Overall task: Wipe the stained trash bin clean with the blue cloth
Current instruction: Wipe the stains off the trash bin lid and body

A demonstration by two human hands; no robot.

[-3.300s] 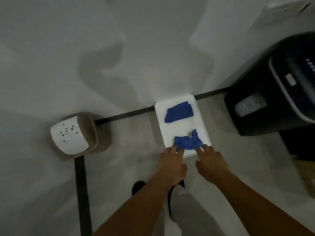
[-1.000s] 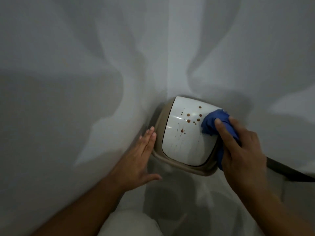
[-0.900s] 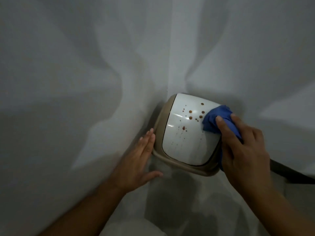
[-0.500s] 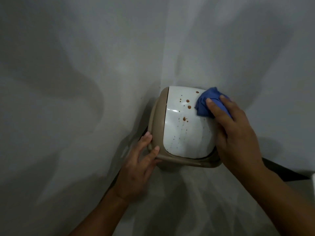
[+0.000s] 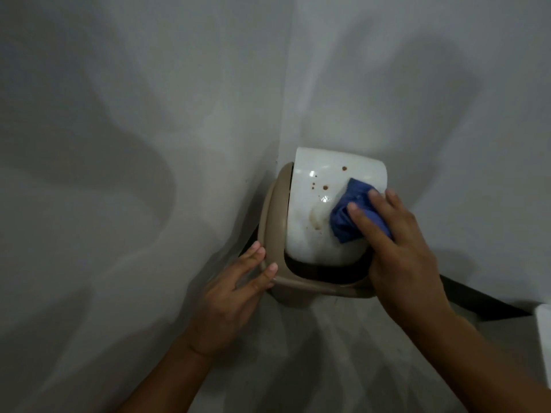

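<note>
A small beige trash bin [image 5: 274, 210] with a white swing lid [image 5: 310, 234] stands in the corner where two walls meet. Brown spots and a faint smear mark the lid. My right hand [image 5: 399, 248] presses a bunched blue cloth [image 5: 347, 210] against the lid's right half, and the lid is tipped inward, showing a dark gap along its near edge. My left hand [image 5: 235, 296] grips the bin's near-left rim with thumb and fingers.
Grey walls close in behind and to the left of the bin. A dark baseboard strip [image 5: 483, 302] runs off to the right. The corner of a white tray [image 5: 544, 338] shows at the right edge. Pale floor lies below my arms.
My right hand has dragged the cloth down and leftward across the lid, smearing several spots. The lid has tilted inward. My left hand keeps its hold on the rim.
</note>
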